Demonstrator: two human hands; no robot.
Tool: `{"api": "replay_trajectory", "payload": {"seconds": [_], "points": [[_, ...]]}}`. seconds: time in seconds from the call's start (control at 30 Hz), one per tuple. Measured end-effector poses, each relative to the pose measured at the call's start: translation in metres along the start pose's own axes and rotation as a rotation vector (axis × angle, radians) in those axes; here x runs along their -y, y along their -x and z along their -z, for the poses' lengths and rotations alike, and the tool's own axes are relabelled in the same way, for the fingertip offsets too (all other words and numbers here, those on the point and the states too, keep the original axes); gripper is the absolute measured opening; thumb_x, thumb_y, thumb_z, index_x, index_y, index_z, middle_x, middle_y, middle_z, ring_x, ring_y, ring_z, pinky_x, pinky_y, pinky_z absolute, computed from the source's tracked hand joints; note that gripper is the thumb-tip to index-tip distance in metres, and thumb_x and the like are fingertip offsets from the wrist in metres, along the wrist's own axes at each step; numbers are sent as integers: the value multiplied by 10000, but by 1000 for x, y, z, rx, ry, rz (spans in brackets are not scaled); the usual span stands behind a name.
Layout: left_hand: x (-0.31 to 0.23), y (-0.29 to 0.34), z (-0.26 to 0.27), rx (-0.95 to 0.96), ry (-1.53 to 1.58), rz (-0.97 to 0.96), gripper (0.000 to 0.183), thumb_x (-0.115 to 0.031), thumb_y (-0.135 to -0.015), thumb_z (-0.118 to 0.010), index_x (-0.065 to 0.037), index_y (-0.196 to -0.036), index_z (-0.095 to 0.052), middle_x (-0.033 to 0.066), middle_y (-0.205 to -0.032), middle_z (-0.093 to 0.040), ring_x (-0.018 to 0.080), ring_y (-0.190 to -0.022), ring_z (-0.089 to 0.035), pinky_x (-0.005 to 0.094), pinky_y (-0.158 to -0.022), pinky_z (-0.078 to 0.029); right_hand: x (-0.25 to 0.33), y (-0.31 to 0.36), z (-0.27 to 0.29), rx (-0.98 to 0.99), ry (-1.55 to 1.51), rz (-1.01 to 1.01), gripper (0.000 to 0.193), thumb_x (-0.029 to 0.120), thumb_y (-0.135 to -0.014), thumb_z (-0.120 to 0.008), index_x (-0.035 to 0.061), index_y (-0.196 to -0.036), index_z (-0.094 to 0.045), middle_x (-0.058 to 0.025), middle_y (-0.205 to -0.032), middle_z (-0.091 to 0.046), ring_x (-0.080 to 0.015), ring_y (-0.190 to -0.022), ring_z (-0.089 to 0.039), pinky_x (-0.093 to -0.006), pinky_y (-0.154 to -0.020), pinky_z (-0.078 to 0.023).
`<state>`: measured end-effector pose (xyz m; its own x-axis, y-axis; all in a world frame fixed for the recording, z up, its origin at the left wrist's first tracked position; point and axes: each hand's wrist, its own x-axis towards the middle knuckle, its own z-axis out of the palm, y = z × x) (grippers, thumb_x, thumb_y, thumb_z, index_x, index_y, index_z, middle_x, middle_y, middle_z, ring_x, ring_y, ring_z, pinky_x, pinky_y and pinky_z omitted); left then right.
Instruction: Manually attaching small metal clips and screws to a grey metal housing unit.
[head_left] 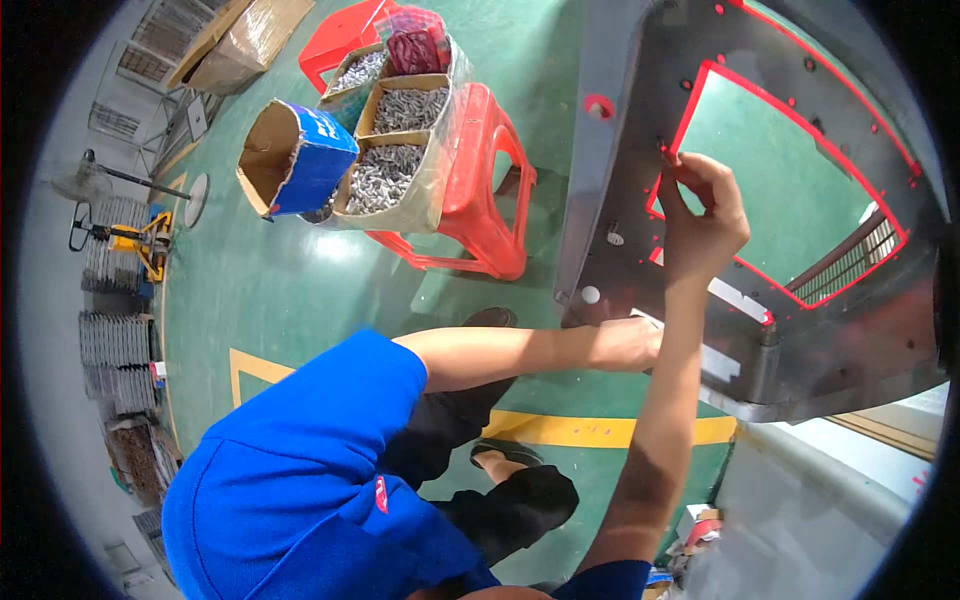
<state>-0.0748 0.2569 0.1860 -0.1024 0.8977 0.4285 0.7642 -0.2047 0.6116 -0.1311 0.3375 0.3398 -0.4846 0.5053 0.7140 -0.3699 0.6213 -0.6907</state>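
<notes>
Around me spreads a workshop with a glossy green floor. At my right stands a big dark panel, its opening's long axis slanting from upper left to lower right. Left of it, a red stool bears cartons of small grey parts. My left hand curls at the panel's near edge; I can't tell what its fingers grip. My right hand pinches the red edging on the opening's left side, thumb against forefinger. The panel's top is cut off, and my right forearm hides some of its near edge.
</notes>
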Motion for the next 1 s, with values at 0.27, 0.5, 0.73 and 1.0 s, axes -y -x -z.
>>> {"api": "replay_trajectory", "payload": {"seconds": [0.27, 0.5, 0.73, 1.0], "points": [[-4, -14, 36, 175, 466, 258, 210, -239, -769, -621, -39, -830, -604, 128, -822, -615, 272, -813, -583, 384, -716, -467, 15, -7, -27, -234, -243, -456, 169, -55, -756, -703, -2, -900, -632, -84, -853, -685, -134, -799, -665, -244, -702, -541], [2, 5, 57, 137, 1082, 531, 182, -218, -777, -609, -43, -829, -601, 123, -838, -608, 270, -802, -580, 379, -709, -466, 22, -4, -43, -179, -165, -434, 183, -40, -754, -724, 6, -908, -637, -79, -857, -682, -125, -786, -653, -232, -717, -524], [7, 9, 74, 191, 918, 507, 172, -209, -782, -599, -46, -835, -593, 119, -837, -603, 267, -799, -583, 378, -704, -468, 22, -2, -67, -112, 79, -375, 172, 4, -753, -738, 8, -897, -644, -44, -849, -668, -119, -786, -647, -235, -736, -513], [10, -1, 79, 252, 548, 375, 160, -199, -788, -587, -48, -842, -584, 115, -836, -597, 264, -797, -586, 378, -698, -469, 36, -14, -96, -247, -137, -562, 175, 15, -756, -738, 26, -905, -647, -47, -842, -677, -118, -780, -646, -234, -747, -516]]}}
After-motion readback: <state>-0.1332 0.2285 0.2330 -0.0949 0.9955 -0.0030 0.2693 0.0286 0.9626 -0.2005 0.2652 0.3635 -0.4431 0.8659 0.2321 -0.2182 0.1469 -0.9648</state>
